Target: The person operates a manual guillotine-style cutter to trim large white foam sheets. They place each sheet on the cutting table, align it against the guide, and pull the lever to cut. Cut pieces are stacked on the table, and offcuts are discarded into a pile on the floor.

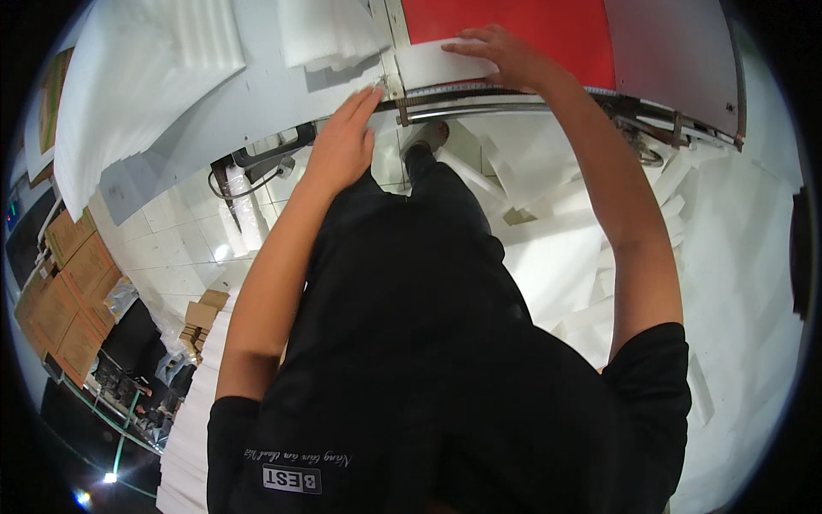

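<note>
My right hand (511, 62) lies with its fingers stretched out on a white sheet piece (424, 66), which rests at the near left part of a red flat surface (556, 30). A ruler strip (441, 89) runs along the front edge beneath it. My left hand (344, 146) is open, fingers straight and close together, its tips at the grey tabletop's front edge by a small metal bracket (393, 86). Nothing shows in its grasp. Folded white foam sheets (330, 32) lie on the table just beyond my left hand.
A larger stack of white foam sheets (158, 73) hangs over the table's left side. A metal rail (479, 109) runs along the front edge. White offcuts (556, 257) litter the floor at the right. Cardboard boxes (81, 295) stand at the far left.
</note>
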